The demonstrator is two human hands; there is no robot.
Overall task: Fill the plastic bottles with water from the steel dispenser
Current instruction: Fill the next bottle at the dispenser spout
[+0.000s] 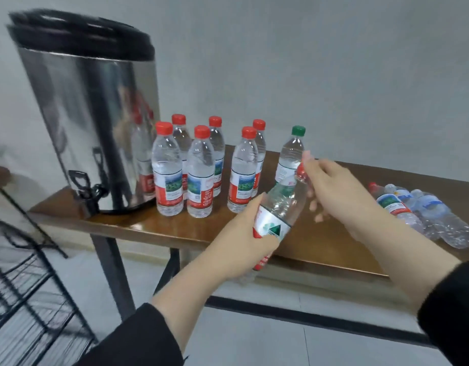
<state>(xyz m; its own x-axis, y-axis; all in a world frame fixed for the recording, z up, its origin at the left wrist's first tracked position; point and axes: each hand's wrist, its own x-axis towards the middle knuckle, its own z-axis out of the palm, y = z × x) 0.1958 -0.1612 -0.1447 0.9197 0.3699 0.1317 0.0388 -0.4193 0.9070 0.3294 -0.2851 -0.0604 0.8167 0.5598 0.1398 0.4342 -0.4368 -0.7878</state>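
Left hand (pixel 244 233) grips a clear bottle (pixel 277 215) round its labelled middle, fingers and thumb wrapped about the body, holding it tilted with the neck up and to the right, in front of the table edge. Right hand (pixel 331 188) meets that neck: thumb and forefinger pinch the red cap (pixel 301 172), the other fingers curled loosely below. One hand steadies the body while the other works the cap, which is consistent with unscrewing before a fill, though tightening cannot be ruled out. The bottle's contents cannot be judged with confidence; it appears clear and light.

Steel dispenser (pixel 96 122) stands at the left end of the wooden table (pixel 320 241), black lid on, its black tap (pixel 86 190) facing forward near the table's front edge, so that a bottle can be brought under the spout from the front. Immediately to its right stand six red-capped bottles (pixel 201 173), upright and capped, grouped close together, with water visible inside; judged finished and set aside. A green-capped bottle (pixel 291 157) stands upright just right of them, partly behind the right hand.

At the far right of the table, well apart from the upright group, several bottles (pixel 418 215) lie on their sides, apparently empty; judged to be the stock awaiting filling. A black wire rack (pixel 30 299) stands on the floor at lower left.

Assessment: task well advanced, with the lying bottles outstanding.
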